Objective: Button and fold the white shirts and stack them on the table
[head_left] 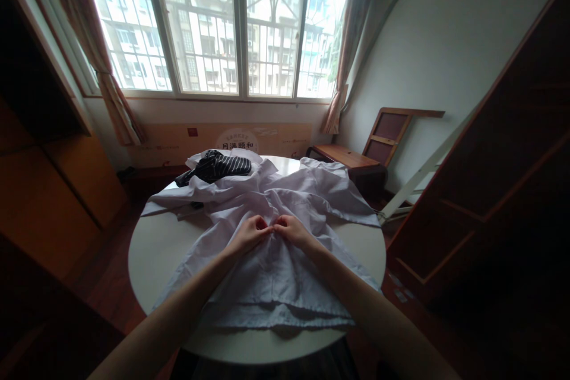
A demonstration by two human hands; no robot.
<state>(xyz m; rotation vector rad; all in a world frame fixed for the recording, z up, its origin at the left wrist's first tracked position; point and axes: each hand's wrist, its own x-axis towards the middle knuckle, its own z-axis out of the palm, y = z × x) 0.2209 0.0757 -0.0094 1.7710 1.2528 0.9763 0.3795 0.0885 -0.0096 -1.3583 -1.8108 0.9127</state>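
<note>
A white shirt (294,273) lies spread over the round table, its hem toward me and its sleeves out to both sides. My left hand (253,233) pinches the cloth along the shirt's middle line. Right beside it, my right hand (288,229) pinches the same spot, fingertips almost touching those of the left. Whatever small part sits between the fingers is hidden. Beyond the hands, a black cloth with white stripes (222,167) lies bunched on the upper left of the shirt.
The white round table (151,255) stands before a barred window (205,29). Behind it leans a long printed cardboard panel (173,139). A wooden bench (345,156) and a white ladder (418,181) stand at right, near a large dark wooden panel (472,190).
</note>
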